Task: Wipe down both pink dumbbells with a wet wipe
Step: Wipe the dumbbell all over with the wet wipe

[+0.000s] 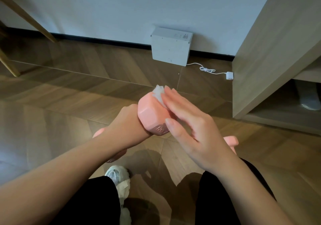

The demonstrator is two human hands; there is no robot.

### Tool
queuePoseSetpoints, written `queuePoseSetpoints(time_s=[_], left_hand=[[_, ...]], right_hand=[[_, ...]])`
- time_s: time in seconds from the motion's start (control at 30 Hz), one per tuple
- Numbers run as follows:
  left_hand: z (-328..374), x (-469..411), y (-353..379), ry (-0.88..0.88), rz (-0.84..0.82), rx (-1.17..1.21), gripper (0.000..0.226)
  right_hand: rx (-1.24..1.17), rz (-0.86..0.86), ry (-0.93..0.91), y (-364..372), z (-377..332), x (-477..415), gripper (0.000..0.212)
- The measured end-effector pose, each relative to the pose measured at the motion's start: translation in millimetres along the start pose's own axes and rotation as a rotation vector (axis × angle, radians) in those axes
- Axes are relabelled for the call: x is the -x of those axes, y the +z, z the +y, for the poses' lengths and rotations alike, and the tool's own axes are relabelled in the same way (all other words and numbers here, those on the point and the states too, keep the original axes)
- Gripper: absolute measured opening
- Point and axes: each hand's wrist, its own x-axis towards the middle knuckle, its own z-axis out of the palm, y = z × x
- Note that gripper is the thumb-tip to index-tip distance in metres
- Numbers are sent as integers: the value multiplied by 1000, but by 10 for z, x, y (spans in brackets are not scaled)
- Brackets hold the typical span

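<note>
Above the floor point(69, 94), the left grip point(126, 120) closes around the pink dumbbell point(152, 113) to steady it, while the right grip point(187, 120), fingers straight, presses the wet wipe point(159, 92) on its head.

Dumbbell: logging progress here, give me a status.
Left hand grips dumbbell. Right hand flat, pressing wet wipe on its upper end. Nothing in the way.

The left hand point(126, 122) holds the dumbbell point(152, 113) from its left. On the dumbbell's far upper side lies the wipe point(159, 93), pressed there by the right hand point(191, 120) from the dumbbell's right. Beyond the dumbbell a box point(171, 46) stands against the wall point(104, 7). Far right of the dumbbell stands a cabinet point(271, 51), a plug point(229, 75) at its foot. Nearer than the dumbbell, a shoe point(118, 177) rests on the floor point(69, 94).
</note>
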Motion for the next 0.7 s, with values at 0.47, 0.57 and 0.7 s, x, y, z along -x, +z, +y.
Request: queuePoseSetpoints(time_s=[0.47, 0.57, 0.7], left_hand=[[-30, -178, 27, 36, 210, -120, 24], [-49, -156, 13, 6, 186, -120, 12], [10, -183, 89, 166, 196, -266, 22]], right_hand=[[-114, 79, -130, 110, 107, 6, 45], [-124, 117, -123, 119, 119, 26, 42], [-171, 131, 4, 80, 111, -87, 38]])
